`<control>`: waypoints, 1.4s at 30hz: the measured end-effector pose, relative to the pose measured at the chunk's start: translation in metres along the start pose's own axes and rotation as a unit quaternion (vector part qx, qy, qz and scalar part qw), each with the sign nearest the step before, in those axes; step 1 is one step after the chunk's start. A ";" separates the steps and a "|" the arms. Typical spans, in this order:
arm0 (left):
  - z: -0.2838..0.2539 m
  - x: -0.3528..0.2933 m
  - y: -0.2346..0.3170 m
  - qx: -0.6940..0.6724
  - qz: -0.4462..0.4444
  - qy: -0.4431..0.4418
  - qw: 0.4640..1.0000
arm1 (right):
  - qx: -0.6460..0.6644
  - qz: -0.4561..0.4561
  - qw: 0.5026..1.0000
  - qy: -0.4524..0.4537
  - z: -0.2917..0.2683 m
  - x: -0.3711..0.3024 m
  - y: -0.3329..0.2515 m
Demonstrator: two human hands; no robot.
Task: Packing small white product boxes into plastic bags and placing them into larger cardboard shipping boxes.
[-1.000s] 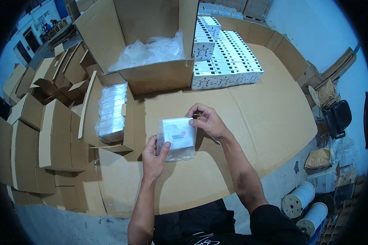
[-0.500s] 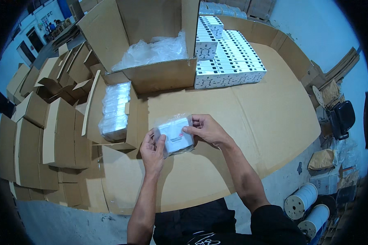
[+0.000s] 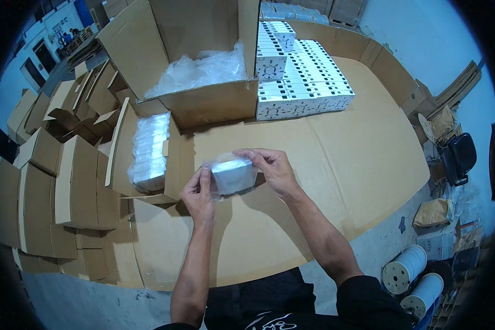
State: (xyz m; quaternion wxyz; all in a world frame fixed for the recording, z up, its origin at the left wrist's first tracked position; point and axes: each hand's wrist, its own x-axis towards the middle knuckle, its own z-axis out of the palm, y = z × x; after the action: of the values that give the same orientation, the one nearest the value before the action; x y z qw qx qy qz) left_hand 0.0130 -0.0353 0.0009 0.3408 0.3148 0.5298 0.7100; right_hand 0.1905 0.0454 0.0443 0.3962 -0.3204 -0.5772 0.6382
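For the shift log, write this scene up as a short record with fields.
Held item: white packet in clear plastic
Left hand: holds its left edge
Right hand: holds its upper right corner
Left of hands: open cardboard box with a row of plastic-wrapped packets
Beyond that box: larger open carton containing clear plastic
Right of carton: stacked white boxes
Work surface: brown cardboard

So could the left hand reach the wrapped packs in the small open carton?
Probably yes: the carton is open above the wrapped packs, close by the left hand, though that hand holds a bagged item.
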 end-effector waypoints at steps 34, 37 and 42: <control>-0.009 0.003 0.018 -0.011 -0.014 -0.184 0.983 | -0.104 -0.019 0.987 -0.118 -0.019 -0.006 -0.015; -0.013 0.003 0.024 0.025 -0.019 -0.172 0.985 | -0.116 -0.012 0.986 -0.120 -0.019 -0.006 -0.017; -0.009 -0.001 0.024 0.014 -0.003 -0.131 0.991 | -0.048 -0.005 0.995 -0.092 -0.017 -0.007 -0.010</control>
State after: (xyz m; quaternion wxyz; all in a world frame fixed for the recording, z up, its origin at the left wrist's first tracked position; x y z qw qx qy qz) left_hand 0.0024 -0.0460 0.0220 0.4050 0.4081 0.4913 0.6543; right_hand 0.2100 0.0472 0.0522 0.3285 -0.2759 -0.6430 0.6345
